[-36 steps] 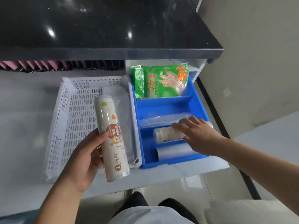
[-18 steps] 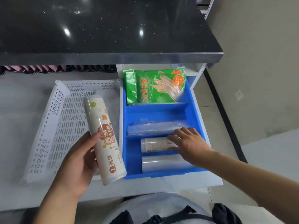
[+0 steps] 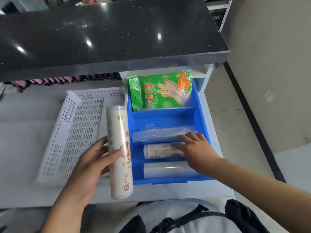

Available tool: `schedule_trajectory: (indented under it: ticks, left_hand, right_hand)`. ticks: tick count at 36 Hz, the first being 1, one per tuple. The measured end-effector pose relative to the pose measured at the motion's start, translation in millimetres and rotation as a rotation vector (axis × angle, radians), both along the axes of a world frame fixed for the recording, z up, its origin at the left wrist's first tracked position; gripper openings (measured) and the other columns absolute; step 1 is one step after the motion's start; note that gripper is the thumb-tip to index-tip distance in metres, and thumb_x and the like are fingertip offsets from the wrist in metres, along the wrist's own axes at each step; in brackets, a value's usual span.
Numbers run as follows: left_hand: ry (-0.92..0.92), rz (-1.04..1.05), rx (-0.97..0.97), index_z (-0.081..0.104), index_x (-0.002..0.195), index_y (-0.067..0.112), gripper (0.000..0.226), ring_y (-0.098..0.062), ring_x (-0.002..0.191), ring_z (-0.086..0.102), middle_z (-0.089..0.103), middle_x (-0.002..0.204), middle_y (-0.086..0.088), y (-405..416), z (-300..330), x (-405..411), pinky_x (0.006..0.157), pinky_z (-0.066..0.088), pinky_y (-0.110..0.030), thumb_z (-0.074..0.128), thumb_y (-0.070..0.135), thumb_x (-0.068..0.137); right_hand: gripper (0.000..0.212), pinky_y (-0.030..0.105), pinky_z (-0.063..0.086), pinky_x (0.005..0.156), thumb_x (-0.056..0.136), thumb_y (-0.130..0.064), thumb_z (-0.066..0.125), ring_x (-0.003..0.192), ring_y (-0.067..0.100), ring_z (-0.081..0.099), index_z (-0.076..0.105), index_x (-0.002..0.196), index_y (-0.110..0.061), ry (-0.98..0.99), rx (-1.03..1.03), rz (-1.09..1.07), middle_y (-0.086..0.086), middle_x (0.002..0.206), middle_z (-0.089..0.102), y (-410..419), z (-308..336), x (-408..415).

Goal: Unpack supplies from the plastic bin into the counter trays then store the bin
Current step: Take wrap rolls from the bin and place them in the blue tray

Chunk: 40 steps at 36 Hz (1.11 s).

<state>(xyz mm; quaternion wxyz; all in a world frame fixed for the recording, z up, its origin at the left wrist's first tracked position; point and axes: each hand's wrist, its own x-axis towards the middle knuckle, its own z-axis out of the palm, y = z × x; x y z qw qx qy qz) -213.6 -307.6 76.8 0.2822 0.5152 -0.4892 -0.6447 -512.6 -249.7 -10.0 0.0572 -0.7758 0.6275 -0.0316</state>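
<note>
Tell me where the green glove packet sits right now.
In the head view, the green glove packet leans in the rearmost compartment of the blue tray, right of the white perforated bin and just under the black counter's edge.

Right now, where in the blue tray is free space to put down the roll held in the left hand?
The blue tray has bare floor between the green glove packet and the clear bags. The front compartment is crowded: printed roll, clear roll, right hand on them.

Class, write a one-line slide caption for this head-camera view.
Left hand grips a printed roll beside the white perforated bin; right hand rests on a roll in the blue tray.
</note>
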Motion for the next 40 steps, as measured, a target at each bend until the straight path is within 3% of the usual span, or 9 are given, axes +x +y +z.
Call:
schedule_trajectory:
  ticks: [5, 8, 11, 14, 19, 26, 31, 36, 40]
  left_hand:
    - [-0.190, -0.240, -0.122, 0.062, 0.123, 0.048, 0.064, -0.012, 0.102, 0.071, 0.074, 0.114, 0.006, -10, 9, -22, 0.084, 0.054, -0.035, 0.083, 0.047, 0.063]
    - [-0.362, -0.381, -0.236, 0.059, 0.119, 0.057, 0.065, -0.004, 0.094, 0.068, 0.070, 0.108, 0.019, -16, 4, -44, 0.077, 0.053, -0.021, 0.086, 0.045, 0.060]
    - [-0.473, -0.594, -0.330, 0.054, 0.110, 0.071, 0.064, 0.001, 0.093, 0.065, 0.065, 0.106, 0.030, -16, -5, -71, 0.081, 0.053, -0.020, 0.086, 0.035, 0.067]
    - [-0.658, -0.783, -0.461, 0.050, 0.127, 0.062, 0.070, 0.004, 0.105, 0.060, 0.062, 0.117, 0.030, -13, -16, -97, 0.096, 0.049, -0.026, 0.080, 0.039, 0.068]
    - [-0.916, -0.951, -0.699, 0.041, 0.142, 0.051, 0.071, -0.008, 0.121, 0.054, 0.057, 0.129, 0.020, -4, -37, -126, 0.093, 0.045, -0.027, 0.071, 0.041, 0.078]
    - [-0.880, -0.894, -0.683, 0.041, 0.142, 0.049, 0.070, -0.010, 0.120, 0.053, 0.056, 0.127, 0.021, 4, -52, -136, 0.097, 0.046, -0.030, 0.070, 0.037, 0.080]
    - [-0.752, -0.818, -0.577, 0.050, 0.139, 0.044, 0.061, -0.005, 0.120, 0.053, 0.056, 0.129, 0.020, 5, -52, -138, 0.104, 0.044, -0.029, 0.071, 0.029, 0.084]
    - [-0.451, -0.415, -0.416, 0.060, 0.124, 0.043, 0.045, 0.017, 0.118, 0.049, 0.058, 0.128, 0.025, 4, -44, -117, 0.100, 0.036, -0.016, 0.074, 0.024, 0.086]
    - [-0.211, -0.021, -0.127, 0.065, 0.117, 0.040, 0.029, 0.004, 0.121, 0.055, 0.064, 0.127, 0.018, 7, -36, -89, 0.102, 0.040, -0.027, 0.067, 0.025, 0.092]
  right_hand:
    - [0.058, 0.047, 0.040, 0.100, 0.075, -0.001, 0.066, 0.123, 0.034, 0.052, 0.063, 0.129, -0.022, -0.225, -0.050, -0.277, 0.004, 0.134, 0.060, 18, 15, -10]
    - [0.045, 0.037, 0.042, 0.096, 0.085, -0.006, 0.065, 0.119, 0.023, 0.051, 0.064, 0.126, -0.024, -0.541, -0.118, -0.548, -0.006, 0.129, 0.060, 46, 21, -24]
    - [0.034, 0.027, 0.045, 0.093, 0.090, -0.014, 0.064, 0.109, 0.006, 0.057, 0.065, 0.119, -0.032, -0.843, -0.139, -0.800, -0.014, 0.119, 0.062, 80, 24, -29]
    - [0.030, 0.026, 0.049, 0.090, 0.093, -0.019, 0.063, 0.107, 0.001, 0.061, 0.064, 0.118, -0.035, -1.028, -0.075, -0.918, -0.014, 0.115, 0.066, 104, 24, -27]
    - [0.037, 0.006, 0.050, 0.077, 0.093, -0.013, 0.061, 0.109, -0.005, 0.061, 0.062, 0.123, -0.034, -1.210, 0.024, -0.924, -0.019, 0.122, 0.065, 122, 26, -21]
    - [0.046, 0.005, 0.047, 0.080, 0.091, -0.003, 0.058, 0.109, -0.006, 0.060, 0.060, 0.123, -0.036, -1.294, 0.052, -0.930, -0.019, 0.123, 0.064, 134, 34, -14]
    - [0.047, 0.007, 0.049, 0.078, 0.091, -0.005, 0.057, 0.108, -0.006, 0.061, 0.059, 0.121, -0.040, -1.299, 0.075, -0.924, -0.021, 0.123, 0.063, 129, 40, -12]
    - [0.045, 0.007, 0.050, 0.076, 0.091, -0.007, 0.057, 0.105, -0.006, 0.061, 0.059, 0.122, -0.040, -1.317, 0.068, -0.940, -0.021, 0.122, 0.063, 123, 42, -10]
    - [0.046, 0.007, 0.050, 0.072, 0.090, -0.008, 0.059, 0.103, -0.006, 0.062, 0.059, 0.123, -0.039, -1.320, 0.095, -0.943, -0.019, 0.121, 0.063, 118, 41, -12]
